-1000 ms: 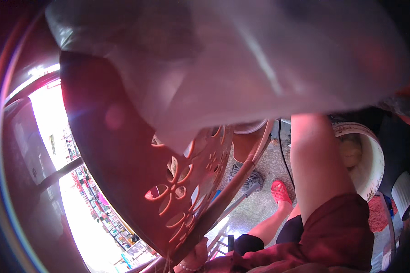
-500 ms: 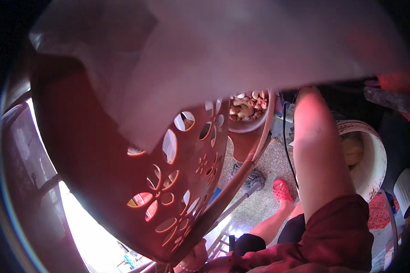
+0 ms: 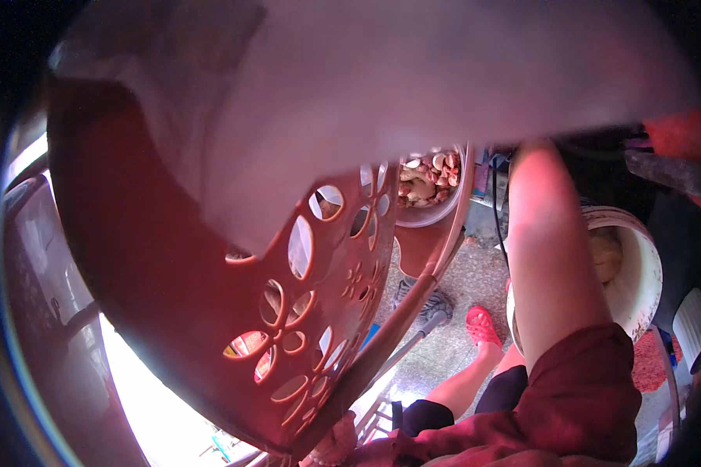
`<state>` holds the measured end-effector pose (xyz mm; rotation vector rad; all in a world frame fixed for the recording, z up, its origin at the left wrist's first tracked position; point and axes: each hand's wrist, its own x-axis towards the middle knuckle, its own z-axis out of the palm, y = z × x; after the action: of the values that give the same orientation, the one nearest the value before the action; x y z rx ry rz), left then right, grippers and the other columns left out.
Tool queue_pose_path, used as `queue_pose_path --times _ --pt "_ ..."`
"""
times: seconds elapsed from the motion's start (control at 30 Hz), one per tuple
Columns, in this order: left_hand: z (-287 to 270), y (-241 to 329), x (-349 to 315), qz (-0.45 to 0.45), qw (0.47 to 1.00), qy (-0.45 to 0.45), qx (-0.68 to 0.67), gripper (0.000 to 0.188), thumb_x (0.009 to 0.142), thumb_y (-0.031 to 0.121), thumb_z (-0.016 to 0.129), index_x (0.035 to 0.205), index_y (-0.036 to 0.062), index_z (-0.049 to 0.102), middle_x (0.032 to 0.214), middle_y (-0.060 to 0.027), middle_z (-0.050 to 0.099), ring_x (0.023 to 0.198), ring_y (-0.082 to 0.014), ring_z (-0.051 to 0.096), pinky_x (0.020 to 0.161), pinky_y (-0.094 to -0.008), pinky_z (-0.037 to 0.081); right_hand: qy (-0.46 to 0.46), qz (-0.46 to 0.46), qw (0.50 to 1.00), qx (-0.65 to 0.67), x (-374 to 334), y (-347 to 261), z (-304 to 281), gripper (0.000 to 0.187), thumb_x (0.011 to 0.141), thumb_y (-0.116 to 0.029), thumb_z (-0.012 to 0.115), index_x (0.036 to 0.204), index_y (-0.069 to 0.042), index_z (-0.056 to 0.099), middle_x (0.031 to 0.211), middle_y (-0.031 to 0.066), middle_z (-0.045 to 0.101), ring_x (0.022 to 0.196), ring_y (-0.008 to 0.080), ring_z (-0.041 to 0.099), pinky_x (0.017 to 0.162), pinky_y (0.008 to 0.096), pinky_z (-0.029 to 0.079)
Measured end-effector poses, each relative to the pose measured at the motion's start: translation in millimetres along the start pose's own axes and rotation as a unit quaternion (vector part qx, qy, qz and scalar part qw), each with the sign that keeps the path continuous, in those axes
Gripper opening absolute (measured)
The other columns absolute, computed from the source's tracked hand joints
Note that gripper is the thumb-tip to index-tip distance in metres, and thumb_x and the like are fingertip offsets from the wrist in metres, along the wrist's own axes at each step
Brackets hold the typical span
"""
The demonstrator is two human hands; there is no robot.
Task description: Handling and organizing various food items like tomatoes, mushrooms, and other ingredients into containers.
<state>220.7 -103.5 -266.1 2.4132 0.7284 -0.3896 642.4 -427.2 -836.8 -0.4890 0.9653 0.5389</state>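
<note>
A large brown plastic piece [image 3: 234, 303] with flower-shaped cutouts fills the left and middle; I cannot tell if it is a chair back or a basket. My left hand [image 3: 336, 442] is at its near lower edge, fingers partly hidden but seemingly closed on the rim. My bare right forearm reaches forward from a dark red sleeve [image 3: 580, 389]. Its hand is hidden behind a blurred, whitish sheet [image 3: 413, 86] across the top. Beyond the brown rim is a clear bowl [image 3: 452, 206] of pinkish and pale pieces resembling garlic cloves.
Under the right forearm stands a white bucket [image 3: 650, 268] holding something pale yellow. A dark cable [image 3: 497, 210] runs down beside that arm. On the speckled floor [image 3: 456, 292] are a foot in a red clog [image 3: 483, 325] and a grey-handled pole [image 3: 424, 331]. A red mat [image 3: 653, 362] lies at right.
The brown plastic piece and the bowl sit slightly farther right in the picture. My right forearm has shifted a little right. The whitish sheet still hangs across the top.
</note>
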Motion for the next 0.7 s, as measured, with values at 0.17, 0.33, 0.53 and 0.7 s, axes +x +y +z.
queue_pose_path --times 0.17,0.33,0.53,0.7 --pt "13.7 2.2 -24.0 -0.013 0.995 0.098 0.023 0.033 0.085 0.013 0.046 0.115 -0.0002 0.045 0.108 -0.0161 0.054 0.095 -0.0271 0.054 0.084 -0.0363 0.042 -0.059 -0.161 0.981 -0.092 -197.2 65.9 157.0 0.067 0.08 -0.052 0.053 0.129 -0.016 0.027 0.112 0.0149 0.047 0.1 0.0342 0.047 0.078 0.0596 0.039" --pt "9.7 2.5 -10.1 0.011 0.997 0.067 0.026 0.033 0.085 0.013 0.047 0.115 -0.0003 0.045 0.108 -0.0161 0.055 0.095 -0.0272 0.054 0.084 -0.0362 0.043 0.056 -0.117 0.98 -0.151 -160.2 39.8 139.8 0.052 0.086 -0.048 0.044 0.122 -0.01 0.037 0.11 0.0151 0.048 0.097 0.0349 0.049 0.08 0.0582 0.039" --pt "9.2 2.4 -4.3 0.023 0.998 0.059 0.031 0.033 0.084 0.012 0.047 0.114 -0.0005 0.046 0.107 -0.0161 0.055 0.095 -0.0273 0.055 0.084 -0.0362 0.043 0.036 -0.174 0.979 -0.104 -94.6 37.8 96.1 0.044 0.084 -0.044 0.049 0.113 -0.01 0.045 0.098 0.012 0.053 0.088 0.0304 0.052 0.081 0.0476 0.042" --pt "11.3 3.6 -8.4 0.022 0.996 0.076 0.045 0.033 0.084 0.012 0.048 0.114 -0.0006 0.047 0.107 -0.0162 0.055 0.095 -0.0274 0.055 0.084 -0.0362 0.043 0.053 -0.128 0.987 -0.082 -153.9 48.7 136.9 0.042 0.082 -0.041 0.052 0.11 -0.011 0.046 0.09 0.0087 0.052 0.08 0.025 0.053 0.079 0.0425 0.045"
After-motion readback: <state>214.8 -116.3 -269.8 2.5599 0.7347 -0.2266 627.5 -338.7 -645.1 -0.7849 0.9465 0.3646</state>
